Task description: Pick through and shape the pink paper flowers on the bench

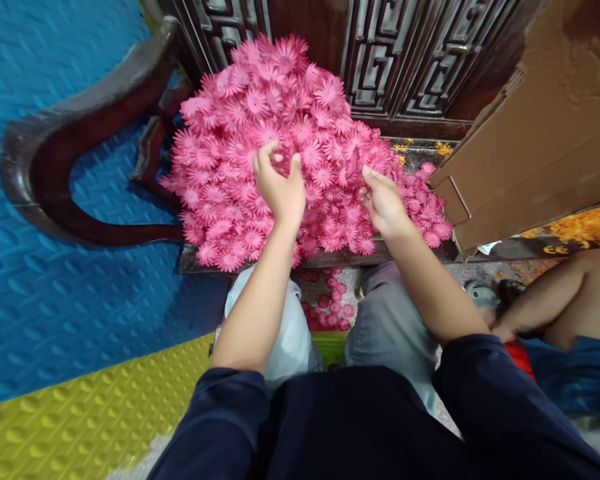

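A large heap of pink artificial flower heads point(255, 160) with narrow petals covers the dark wooden seat in front of me. My left hand point(283, 187) hovers over the middle of the heap, thumb and curled fingers apart, with nothing visible between them. To its right, my right hand point(384, 203) is closed, its thumb pressed to the bent fingers. Whatever it may hold blends into the pink behind it, and I cannot make it out.
A curved wooden armrest point(55, 127) stands at the left beside blue matting point(105, 280). On the right, a cardboard sheet point(540, 127) leans near orange pieces point(593, 227) and another person's bare arm point(545, 293). More pink flowers point(333, 303) lie between my knees.
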